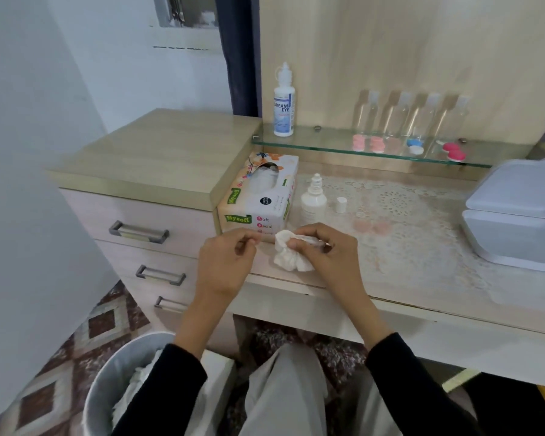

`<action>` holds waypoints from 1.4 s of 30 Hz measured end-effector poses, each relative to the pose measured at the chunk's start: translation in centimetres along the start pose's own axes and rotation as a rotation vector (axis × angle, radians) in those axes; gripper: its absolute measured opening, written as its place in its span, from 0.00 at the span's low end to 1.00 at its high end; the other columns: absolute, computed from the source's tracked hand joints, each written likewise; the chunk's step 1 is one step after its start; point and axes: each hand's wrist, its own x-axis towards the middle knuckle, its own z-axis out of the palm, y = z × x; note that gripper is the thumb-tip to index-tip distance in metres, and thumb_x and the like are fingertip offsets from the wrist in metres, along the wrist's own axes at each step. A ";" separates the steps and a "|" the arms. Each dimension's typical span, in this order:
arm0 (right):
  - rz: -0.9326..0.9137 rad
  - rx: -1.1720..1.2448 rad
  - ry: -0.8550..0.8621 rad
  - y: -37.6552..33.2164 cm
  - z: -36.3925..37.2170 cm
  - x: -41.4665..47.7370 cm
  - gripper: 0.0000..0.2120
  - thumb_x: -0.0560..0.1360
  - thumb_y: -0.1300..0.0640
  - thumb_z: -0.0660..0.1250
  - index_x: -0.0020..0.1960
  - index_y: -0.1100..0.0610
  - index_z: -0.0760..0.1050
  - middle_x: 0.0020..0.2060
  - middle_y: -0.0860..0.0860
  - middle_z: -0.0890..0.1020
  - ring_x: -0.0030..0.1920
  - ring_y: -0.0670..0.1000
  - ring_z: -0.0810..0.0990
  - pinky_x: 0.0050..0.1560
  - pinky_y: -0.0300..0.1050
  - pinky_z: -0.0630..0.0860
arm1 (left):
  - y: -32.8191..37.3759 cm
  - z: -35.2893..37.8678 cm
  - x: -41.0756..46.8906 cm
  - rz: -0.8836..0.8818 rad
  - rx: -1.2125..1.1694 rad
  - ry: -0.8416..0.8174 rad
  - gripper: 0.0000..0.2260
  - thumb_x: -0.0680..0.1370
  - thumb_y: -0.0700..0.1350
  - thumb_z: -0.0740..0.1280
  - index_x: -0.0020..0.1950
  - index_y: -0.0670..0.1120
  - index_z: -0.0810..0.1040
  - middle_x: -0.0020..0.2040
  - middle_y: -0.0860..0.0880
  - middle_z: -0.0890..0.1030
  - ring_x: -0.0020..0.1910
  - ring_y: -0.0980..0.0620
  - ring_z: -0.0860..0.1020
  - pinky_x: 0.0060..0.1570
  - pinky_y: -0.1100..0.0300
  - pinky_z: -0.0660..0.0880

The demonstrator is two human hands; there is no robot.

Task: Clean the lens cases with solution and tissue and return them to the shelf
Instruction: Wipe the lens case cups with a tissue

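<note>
My right hand (324, 251) grips a crumpled white tissue (291, 258) over the front edge of the table. My left hand (228, 259) hovers just left of the tissue, with its thumb and fingertips curled together. Nothing shows between them. Whether a lens case sits inside the tissue is hidden. A small white solution bottle (313, 202) stands uncapped behind my hands, its cap (340, 204) beside it. On the glass shelf (296, 146) lie pink lens cases (367, 143), a blue and white case (414, 146) and a red case (453, 152).
A tissue box (258, 196) stands left of the small bottle. A tall solution bottle (283, 102) is at the shelf's left end, with clear bottles (412, 116) along its back. A grey lidded box (516, 215) sits right. A bin (123, 388) with used tissues is by my left knee.
</note>
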 end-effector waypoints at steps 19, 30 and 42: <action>0.041 0.003 -0.463 -0.3 21.1 -5.8 0.04 0.69 0.64 0.73 0.43 0.57 0.82 0.38 0.42 0.82 0.42 0.38 0.79 0.43 0.28 0.71 | -13.3 -13.0 -7.0 -0.293 0.254 0.142 0.06 0.75 0.38 0.68 0.48 0.45 0.84 0.37 0.52 0.82 0.32 0.64 0.76 0.38 0.76 0.70; 0.240 -0.102 -0.699 5.2 27.0 -11.7 0.10 0.67 0.57 0.77 0.46 0.53 0.78 0.41 0.47 0.81 0.43 0.45 0.79 0.45 0.38 0.76 | -19.6 -13.8 -13.4 -0.528 0.352 0.005 0.09 0.75 0.38 0.66 0.51 0.47 0.84 0.46 0.52 0.84 0.42 0.55 0.79 0.39 0.68 0.69; 0.181 -0.115 -0.658 4.5 25.8 -9.9 0.07 0.69 0.61 0.75 0.46 0.55 0.82 0.40 0.50 0.83 0.40 0.43 0.80 0.45 0.37 0.77 | -19.5 -14.1 -12.8 -0.523 0.330 -0.013 0.08 0.76 0.40 0.66 0.51 0.49 0.84 0.47 0.54 0.84 0.45 0.56 0.81 0.45 0.63 0.76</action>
